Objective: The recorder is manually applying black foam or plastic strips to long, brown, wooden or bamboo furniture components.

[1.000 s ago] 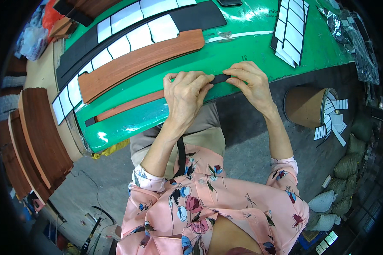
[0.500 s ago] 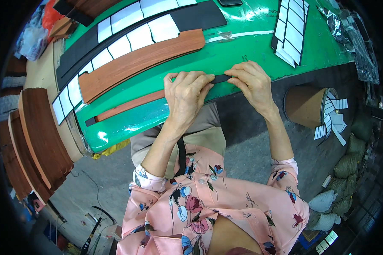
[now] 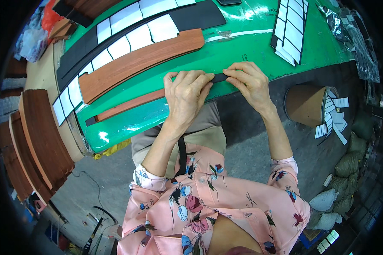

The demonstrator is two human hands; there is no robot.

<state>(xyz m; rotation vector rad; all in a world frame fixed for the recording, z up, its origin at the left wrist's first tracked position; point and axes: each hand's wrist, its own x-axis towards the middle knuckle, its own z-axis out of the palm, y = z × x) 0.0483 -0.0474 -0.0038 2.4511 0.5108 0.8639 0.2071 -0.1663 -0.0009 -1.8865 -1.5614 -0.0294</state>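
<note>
A narrow reddish-brown wooden strip [image 3: 130,105] with a small black piece at its left end lies along the near edge of the green-covered table. My left hand [image 3: 185,91] is closed in a pinch over the strip's right part and hides it there. Between my hands shows a black strip [image 3: 218,78], its left part under my left fingertips. My right hand [image 3: 249,83] pinches the right end of this black strip. Whether it is joined to the wooden strip is hidden. A wider wooden board [image 3: 142,63] lies just beyond, partly over a white-and-black sheet [image 3: 127,46].
Black panels with white patches fill the far left of the green table [image 3: 238,51]. Stacked white-patched strips [image 3: 290,32] lie at the right. Below the edge stands a brown bin [image 3: 304,104] with white scraps. Curved brown boards [image 3: 42,136] stand at left; sacks [image 3: 347,165] sit at lower right.
My right hand has shifted slightly left, toward my left hand, so a little less of the black strip shows between them. My left hand stays in place.
</note>
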